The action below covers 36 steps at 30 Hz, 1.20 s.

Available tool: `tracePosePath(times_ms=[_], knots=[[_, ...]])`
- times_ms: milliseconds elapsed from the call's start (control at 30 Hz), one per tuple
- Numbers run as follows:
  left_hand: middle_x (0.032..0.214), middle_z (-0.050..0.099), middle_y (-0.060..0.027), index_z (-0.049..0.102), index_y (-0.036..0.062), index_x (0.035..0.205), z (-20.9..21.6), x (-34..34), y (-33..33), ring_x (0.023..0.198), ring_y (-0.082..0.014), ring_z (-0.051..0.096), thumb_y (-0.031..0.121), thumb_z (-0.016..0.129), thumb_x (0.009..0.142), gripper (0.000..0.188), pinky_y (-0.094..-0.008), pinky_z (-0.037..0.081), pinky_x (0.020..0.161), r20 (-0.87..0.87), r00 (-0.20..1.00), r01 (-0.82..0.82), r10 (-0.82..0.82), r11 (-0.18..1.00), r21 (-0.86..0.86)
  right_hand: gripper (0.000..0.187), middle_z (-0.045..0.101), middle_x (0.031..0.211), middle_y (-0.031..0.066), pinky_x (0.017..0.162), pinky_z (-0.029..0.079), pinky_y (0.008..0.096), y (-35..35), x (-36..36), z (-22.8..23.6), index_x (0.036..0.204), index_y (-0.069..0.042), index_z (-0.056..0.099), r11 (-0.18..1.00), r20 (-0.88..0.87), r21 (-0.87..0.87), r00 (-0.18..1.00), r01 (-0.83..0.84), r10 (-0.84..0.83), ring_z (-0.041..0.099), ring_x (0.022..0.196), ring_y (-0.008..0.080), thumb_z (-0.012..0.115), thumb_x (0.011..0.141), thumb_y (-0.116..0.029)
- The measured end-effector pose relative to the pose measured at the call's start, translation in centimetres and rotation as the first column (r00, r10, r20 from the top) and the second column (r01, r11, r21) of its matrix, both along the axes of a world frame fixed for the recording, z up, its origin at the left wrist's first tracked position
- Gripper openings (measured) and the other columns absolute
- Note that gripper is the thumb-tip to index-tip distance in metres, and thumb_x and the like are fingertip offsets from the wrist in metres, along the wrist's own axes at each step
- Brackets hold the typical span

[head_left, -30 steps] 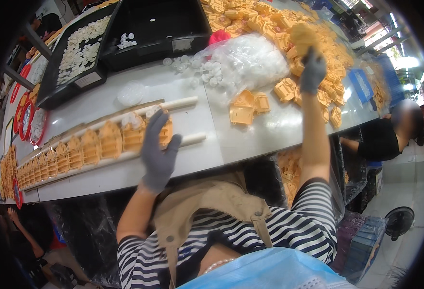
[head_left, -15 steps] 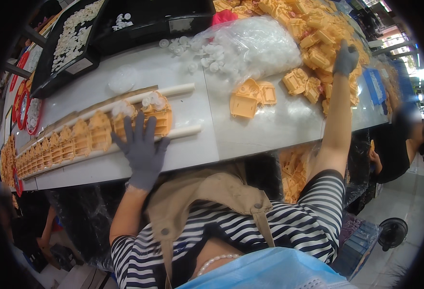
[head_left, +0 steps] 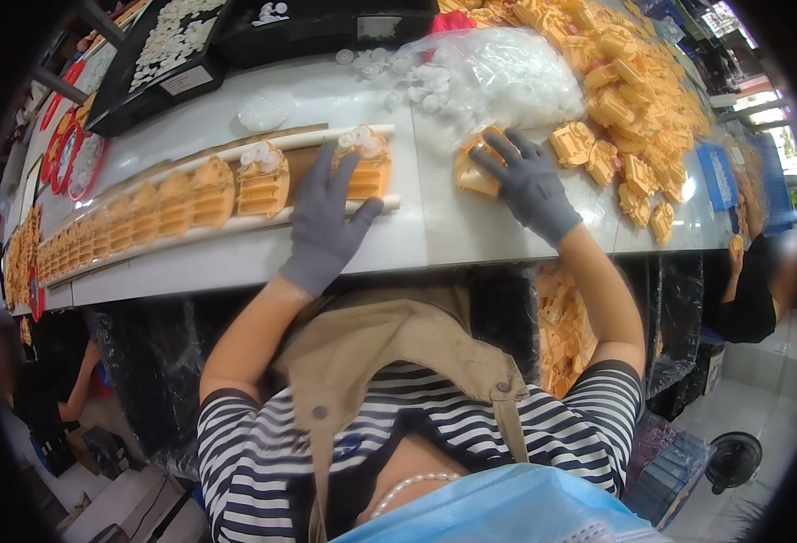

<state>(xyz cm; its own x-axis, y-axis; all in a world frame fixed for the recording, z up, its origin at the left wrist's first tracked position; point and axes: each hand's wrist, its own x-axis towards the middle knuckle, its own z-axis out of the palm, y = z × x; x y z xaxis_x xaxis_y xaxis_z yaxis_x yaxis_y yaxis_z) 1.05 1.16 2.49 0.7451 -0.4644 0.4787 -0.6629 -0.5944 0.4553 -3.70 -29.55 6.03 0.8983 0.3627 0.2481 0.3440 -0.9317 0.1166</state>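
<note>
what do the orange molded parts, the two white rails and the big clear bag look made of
Orange molded parts: probably rigid plastic, fairly smooth; uniform colour and repeated ribbed shapes suggest it.
White rails: likely smooth plastic pipe, evenly pale and rounded, though coated metal is possible.
Clear bag: thin, glossy plastic film, judging by creases and highlights.

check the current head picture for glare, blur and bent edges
Head view: a bright glare patch on the white table, beside the yellow-orange pile; head view: the row of yellow-orange parts blurs toward the left; head view: fisheye distortion bows the table's front edge, and the corners go black.
</note>
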Motion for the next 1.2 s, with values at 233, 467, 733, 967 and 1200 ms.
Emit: tracePosePath(times_ms=[233,467,733,967,1200], knots=[[0.142,0.04,-0.0228,0.045,0.0076,0.136,2.0,-0.1,0.2,0.118,-0.0368,0.053,0.032,0.072,0.081,0.066,-0.0387,0.048,0.094,-0.078,0.997,-0.031,0.015,0.978,-0.208,0.038,0.062,0.104,0.0048,0.076,0.05,0.0372,0.8,-0.6,1.4,0.111,-0.013,0.063,0.985,0.143,0.145,0.987,-0.094,0.073,0.061,0.099,0.0219,0.072,0.074,-0.008],[0.128,0.052,-0.0111,0.039,0.0024,0.14,4.9,-3.1,-1.0,0.115,-0.0186,0.052,0.019,0.071,0.087,0.064,-0.0291,0.042,0.1,-0.605,0.522,0.006,-0.601,0.712,-0.702,0.04,0.062,0.102,0.011,0.073,0.055,0.0271,10.1,-3.3,4.2,0.12,0.003,0.052,-0.205,-0.379,0.896,0.919,0.394,0.112,0.063,0.085,0.0158,0.068,0.085,-0.009],[0.089,0.065,-0.0075,0.058,-0.0011,0.118,5.5,-1.9,2.9,0.081,-0.0122,0.061,0.022,0.065,0.087,0.039,-0.0299,0.05,0.073,-0.569,0.707,0.314,-0.42,0.907,-0.279,0.051,0.065,0.097,0.0086,0.073,0.051,0.0325,11.3,-3.6,4.7,0.124,-0.008,0.057,0.828,0.022,0.555,0.996,-0.081,0.082,0.063,0.09,0.0217,0.075,0.077,-0.013],[0.097,0.063,-0.0069,0.06,0.0011,0.116,4.3,-0.1,3.3,0.089,-0.0157,0.061,0.027,0.059,0.092,0.035,-0.0298,0.05,0.081,-0.585,0.68,0.139,-0.442,0.861,-0.488,0.019,0.061,0.075,0.0037,0.054,0.045,0.027,11.0,-1.4,5.7,0.094,-0.006,0.064,0.673,-0.548,0.644,0.833,0.364,0.074,0.054,0.058,0.0108,0.071,0.081,-0.019],[0.111,0.055,-0.0103,0.049,-0.0035,0.123,1.5,4.1,3.1,0.106,-0.0169,0.056,0.019,0.057,0.094,0.037,-0.0273,0.048,0.093,-0.588,0.489,-0.205,-0.644,0.57,-0.795,0.044,0.06,0.108,0.0065,0.08,0.052,0.0265,10.5,2.9,-0.9,0.124,0.001,0.051,-0.325,-0.414,0.802,0.859,0.501,0.302,0.059,0.092,0.0138,0.061,0.094,-0.029]])
